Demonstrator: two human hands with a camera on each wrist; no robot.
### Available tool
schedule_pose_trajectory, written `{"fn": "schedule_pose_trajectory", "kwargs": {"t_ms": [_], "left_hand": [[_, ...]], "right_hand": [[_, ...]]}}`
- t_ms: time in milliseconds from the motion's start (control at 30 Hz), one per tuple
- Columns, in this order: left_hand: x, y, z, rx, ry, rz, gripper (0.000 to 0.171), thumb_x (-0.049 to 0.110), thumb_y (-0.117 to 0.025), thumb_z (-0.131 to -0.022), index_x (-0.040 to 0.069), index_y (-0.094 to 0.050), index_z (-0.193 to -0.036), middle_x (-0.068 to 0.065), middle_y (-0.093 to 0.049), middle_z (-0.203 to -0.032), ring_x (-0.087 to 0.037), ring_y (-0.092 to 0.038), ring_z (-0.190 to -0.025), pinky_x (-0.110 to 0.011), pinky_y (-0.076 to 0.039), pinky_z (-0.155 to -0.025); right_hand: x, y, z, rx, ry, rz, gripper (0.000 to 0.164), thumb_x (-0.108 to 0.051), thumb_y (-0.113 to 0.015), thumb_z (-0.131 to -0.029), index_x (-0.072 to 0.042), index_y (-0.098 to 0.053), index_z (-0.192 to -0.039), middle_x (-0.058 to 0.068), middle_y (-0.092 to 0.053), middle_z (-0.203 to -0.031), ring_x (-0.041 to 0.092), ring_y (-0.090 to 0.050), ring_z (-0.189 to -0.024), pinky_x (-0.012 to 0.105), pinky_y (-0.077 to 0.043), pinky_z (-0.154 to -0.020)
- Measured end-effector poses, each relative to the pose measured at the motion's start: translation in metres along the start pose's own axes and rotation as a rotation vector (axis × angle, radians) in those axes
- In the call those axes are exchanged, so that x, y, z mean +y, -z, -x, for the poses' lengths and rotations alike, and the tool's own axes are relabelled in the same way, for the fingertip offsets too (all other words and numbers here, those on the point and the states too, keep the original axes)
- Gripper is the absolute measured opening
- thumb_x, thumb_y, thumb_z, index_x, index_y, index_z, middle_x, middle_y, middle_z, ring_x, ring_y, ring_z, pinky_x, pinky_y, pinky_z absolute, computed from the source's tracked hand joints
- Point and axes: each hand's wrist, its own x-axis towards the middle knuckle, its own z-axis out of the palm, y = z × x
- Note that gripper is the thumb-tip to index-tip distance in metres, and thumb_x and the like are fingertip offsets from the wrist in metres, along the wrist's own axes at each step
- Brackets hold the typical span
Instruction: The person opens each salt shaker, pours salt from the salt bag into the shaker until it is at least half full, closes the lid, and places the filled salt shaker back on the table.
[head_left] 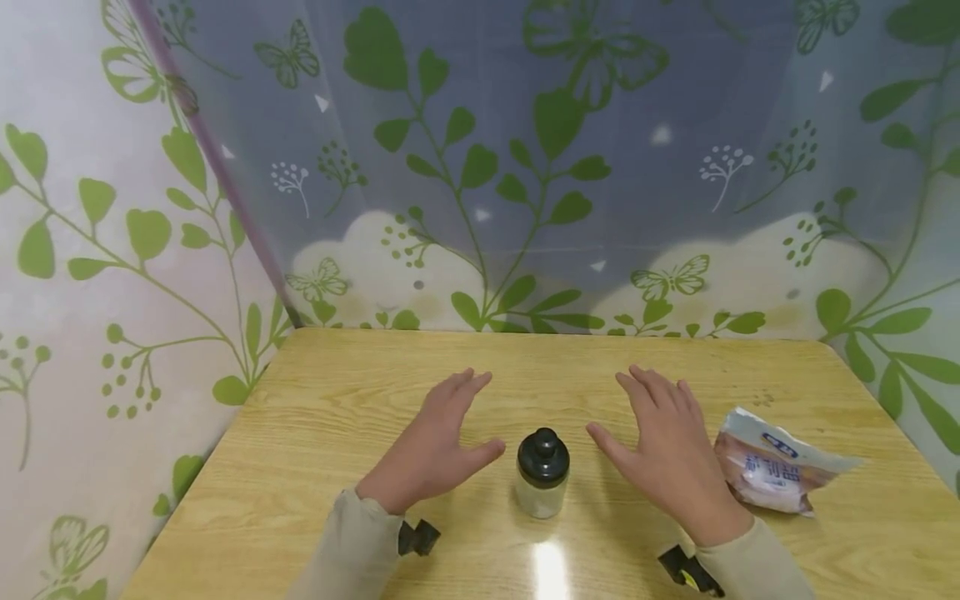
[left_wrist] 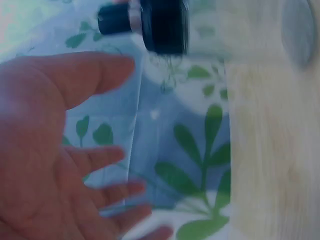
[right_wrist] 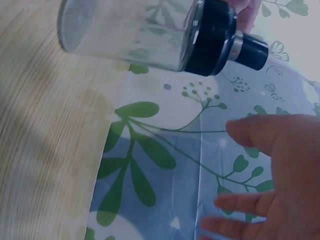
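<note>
A clear glass jar (head_left: 542, 498) with a black knobbed lid (head_left: 543, 458) stands upright on the table between my two hands. To its left is my left hand (head_left: 438, 450), fingers spread and thumb pointing toward the jar without touching it. On the other side my right hand (head_left: 663, 446) hovers with fingers extended, apart from the jar too. Both wrist views show the see-through jar (right_wrist: 125, 35) beyond the thumb, and nothing in the left palm (left_wrist: 30, 150) or between the right fingers (right_wrist: 245, 202).
A pale plastic packet (head_left: 772, 467) with blue print lies on the wood-grain table (head_left: 337, 392), just right of my right hand. Leaf-patterned cloth (head_left: 480, 167) hangs along the table's back edge and down both sides. Dark clips sit at both cuffs.
</note>
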Motion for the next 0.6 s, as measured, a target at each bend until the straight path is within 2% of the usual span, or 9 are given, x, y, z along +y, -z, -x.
{"fn": "schedule_pose_trajectory", "kwargs": {"t_ms": [133,233,333,400,467,600], "left_hand": [[0.004,-0.006,0.0,-0.081,-0.066,0.076,0.045,0.022,-0.058,-0.1,0.015,-0.057,-0.144,-0.001,-0.056,-0.147,-0.024,-0.048,-0.141,-0.048,-0.041,-0.113],[0.005,-0.013,-0.001,-0.158,-0.055,0.097,0.047,0.018,-0.056,-0.096,0.015,-0.059,-0.142,0.001,-0.06,-0.142,-0.021,-0.054,-0.135,-0.047,-0.044,-0.11],[0.003,-0.024,-0.002,-0.23,-0.037,0.128,0.051,0.021,-0.066,-0.09,0.019,-0.059,-0.141,0.003,-0.06,-0.14,-0.022,-0.055,-0.133,-0.048,-0.046,-0.107],[0.003,-0.034,-0.003,-0.257,-0.026,0.164,0.054,0.032,-0.075,-0.089,0.024,-0.058,-0.14,0.007,-0.061,-0.137,-0.02,-0.056,-0.131,-0.048,-0.047,-0.106],[0.006,-0.044,-0.003,-0.254,-0.038,0.193,0.058,0.043,-0.083,-0.085,0.026,-0.058,-0.135,0.011,-0.063,-0.13,-0.016,-0.059,-0.125,-0.047,-0.048,-0.103],[0.013,-0.062,-0.003,-0.207,-0.054,0.21,0.061,0.06,-0.083,-0.079,0.029,-0.058,-0.126,0.019,-0.065,-0.113,-0.003,-0.064,-0.103,-0.035,-0.053,-0.09]], "right_hand": [[-0.008,0.002,0.0,0.014,0.043,-0.062,0.037,-0.035,-0.072,-0.097,-0.007,-0.071,-0.121,0.013,-0.07,-0.121,0.036,-0.065,-0.113,0.058,-0.048,-0.099],[-0.017,0.002,0.002,-0.003,0.062,-0.116,0.023,-0.028,-0.071,-0.098,-0.012,-0.074,-0.114,0.005,-0.073,-0.112,0.028,-0.069,-0.103,0.051,-0.055,-0.087],[-0.024,-0.001,0.006,-0.016,0.094,-0.129,0.021,-0.025,-0.072,-0.097,-0.014,-0.073,-0.115,0.001,-0.072,-0.111,0.023,-0.069,-0.099,0.046,-0.056,-0.082],[-0.029,-0.004,0.009,-0.022,0.118,-0.127,0.024,-0.025,-0.074,-0.095,-0.014,-0.071,-0.117,0.0,-0.072,-0.111,0.021,-0.069,-0.1,0.044,-0.056,-0.082],[-0.032,-0.008,0.011,-0.027,0.14,-0.123,0.028,-0.024,-0.075,-0.093,-0.014,-0.07,-0.118,-0.001,-0.071,-0.112,0.02,-0.069,-0.101,0.042,-0.057,-0.082],[-0.036,-0.013,0.014,-0.011,0.182,-0.123,0.027,-0.021,-0.075,-0.088,-0.015,-0.072,-0.114,-0.005,-0.07,-0.106,0.014,-0.068,-0.095,0.038,-0.057,-0.08]]}}
